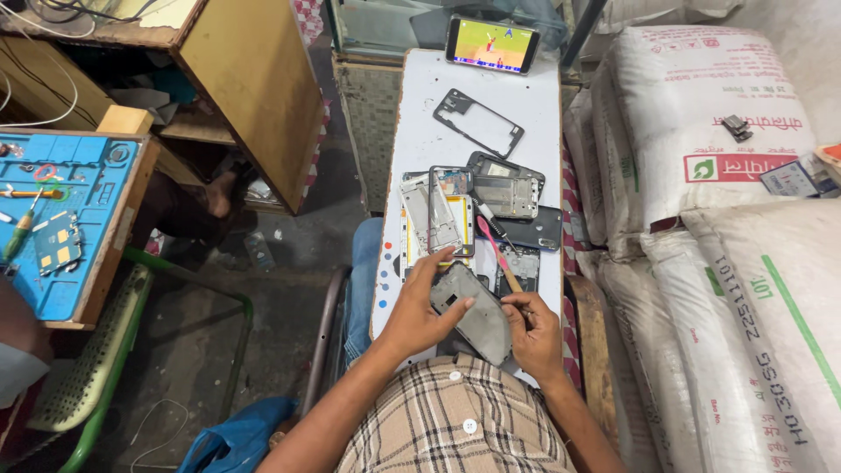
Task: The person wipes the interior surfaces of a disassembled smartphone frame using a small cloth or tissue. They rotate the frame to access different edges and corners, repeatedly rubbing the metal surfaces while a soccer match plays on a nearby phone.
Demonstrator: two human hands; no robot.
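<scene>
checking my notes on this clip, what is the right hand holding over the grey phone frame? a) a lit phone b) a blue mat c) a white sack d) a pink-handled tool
d: the right hand grips a pink-handled tool beside the grey phone frame, which the left hand steadies on the white board.

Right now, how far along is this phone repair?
Several phones already lie stripped into frames and backs on the narrow white board. In hand: the left hand steadies a grey phone back panel, while the right hand works it with a pink-handled tool. Nothing looks reassembled; the loose black frame and others lie apart.
</scene>
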